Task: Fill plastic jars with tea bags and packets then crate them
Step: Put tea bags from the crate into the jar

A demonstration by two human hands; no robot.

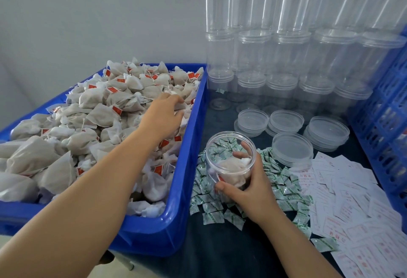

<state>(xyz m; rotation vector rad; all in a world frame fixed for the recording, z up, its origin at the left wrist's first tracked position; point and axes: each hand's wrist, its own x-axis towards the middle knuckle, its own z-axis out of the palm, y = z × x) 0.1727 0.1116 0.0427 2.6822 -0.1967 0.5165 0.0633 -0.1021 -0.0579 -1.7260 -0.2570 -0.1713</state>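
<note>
Head view: left hand's (164, 110) fingertips seemingly hidden among tea bags (92, 119).

My view, head camera: two arms, both bare from the near frame edge to the fingertips.

Left forearm (88, 178): no sleeve, cuff or glove in my view; no watch, band or bracelet at the wrist.

Left hand (164, 112): bare, no rings that I can make out.

Right forearm (293, 240): likewise unsleeved.

Right hand (248, 192): bare, ungloved. Its fingers (247, 149) have short, plain, unpainted nails.
</note>
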